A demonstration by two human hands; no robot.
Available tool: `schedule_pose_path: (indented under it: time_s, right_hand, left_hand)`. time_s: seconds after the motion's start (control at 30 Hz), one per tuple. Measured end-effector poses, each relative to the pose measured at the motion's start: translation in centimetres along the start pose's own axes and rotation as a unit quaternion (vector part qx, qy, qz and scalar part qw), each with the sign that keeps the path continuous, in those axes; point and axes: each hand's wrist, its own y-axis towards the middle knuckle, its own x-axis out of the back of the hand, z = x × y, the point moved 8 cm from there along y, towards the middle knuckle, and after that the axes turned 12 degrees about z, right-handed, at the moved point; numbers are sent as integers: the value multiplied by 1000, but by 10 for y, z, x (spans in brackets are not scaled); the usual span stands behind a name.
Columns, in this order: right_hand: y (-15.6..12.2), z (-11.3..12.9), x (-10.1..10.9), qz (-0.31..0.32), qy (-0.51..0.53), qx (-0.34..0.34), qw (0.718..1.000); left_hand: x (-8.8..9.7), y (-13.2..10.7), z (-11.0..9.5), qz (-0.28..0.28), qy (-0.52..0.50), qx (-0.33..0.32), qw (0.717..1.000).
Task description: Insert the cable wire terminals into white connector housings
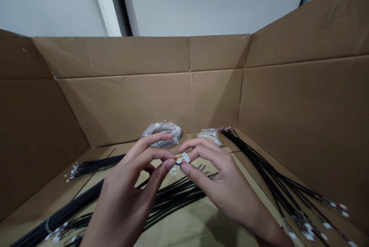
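Both hands meet near the middle of the view, above a bundle of black cables [175, 197]. My left hand [135, 185] pinches the thin coloured wires [178, 158] at a cable's end between thumb and forefinger; orange and dark strands show. Between the fingertips of my right hand [213, 178] is a small white connector [186, 157], right beside those wires. Whether the wires sit inside the connector cannot be made out. Several loose white connectors [173, 171] lie just below the fingertips on the mat.
Cardboard walls [138, 101] enclose the work surface. Two clear plastic bags, one larger [161, 130] and one smaller [210, 135], lie at the back. Further black cables with white plugs stretch along the right [268, 166] and left [100, 163]; a tied bundle [66, 208] lies front left.
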Motion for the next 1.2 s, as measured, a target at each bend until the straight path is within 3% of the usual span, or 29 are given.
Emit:
schedule_pose_path:
  time_s: [0.33, 0.6, 0.97, 1.2]
  right_hand:
    - [2, -4, -6, 6, -4, -10, 1000]
    - [5, -1, -10, 49, -49, -12, 998]
    - [7, 4, -10, 48, -66, 29, 996]
    - [5, 3, -8, 37, -62, 34, 997]
  left_hand:
    - [3, 6, -8, -11, 56, -13, 998]
    - [5, 7, -4, -3, 29, -12, 999]
    - [-3, -2, 5, 31, -45, 13, 998]
    - [-2, -2, 6, 39, -32, 16, 999]
